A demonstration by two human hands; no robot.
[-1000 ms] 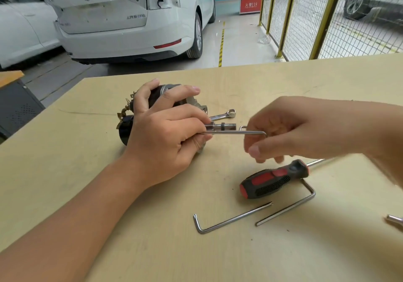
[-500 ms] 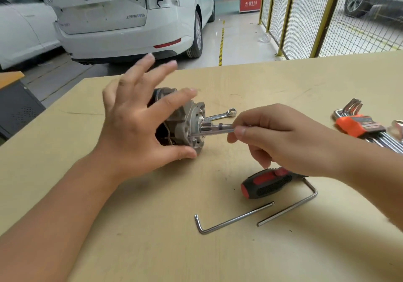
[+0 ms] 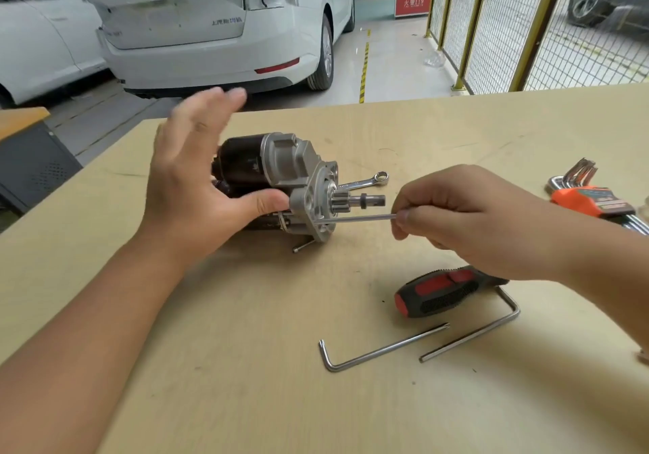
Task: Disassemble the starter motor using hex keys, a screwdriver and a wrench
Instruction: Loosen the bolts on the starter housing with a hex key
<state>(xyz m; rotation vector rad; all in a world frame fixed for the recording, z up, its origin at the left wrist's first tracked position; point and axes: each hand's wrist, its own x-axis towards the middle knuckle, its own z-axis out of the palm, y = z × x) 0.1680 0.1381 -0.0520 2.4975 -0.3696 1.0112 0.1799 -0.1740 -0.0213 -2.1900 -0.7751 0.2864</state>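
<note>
The starter motor lies on its side mid-desk, pinion pointing to three o'clock. The left hand is spread, thumb against the housing. The right hand has its grip pinched on a hex key whose tip meets the flange. A screwdriver lies at five o'clock.

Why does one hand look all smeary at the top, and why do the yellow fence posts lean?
Head view: the left hand has fingertips smeared by motion blur, while the starter motor and right hand look sharp; the wide-angle lens tilts the fence posts; light is soft, shadows faint.
</note>
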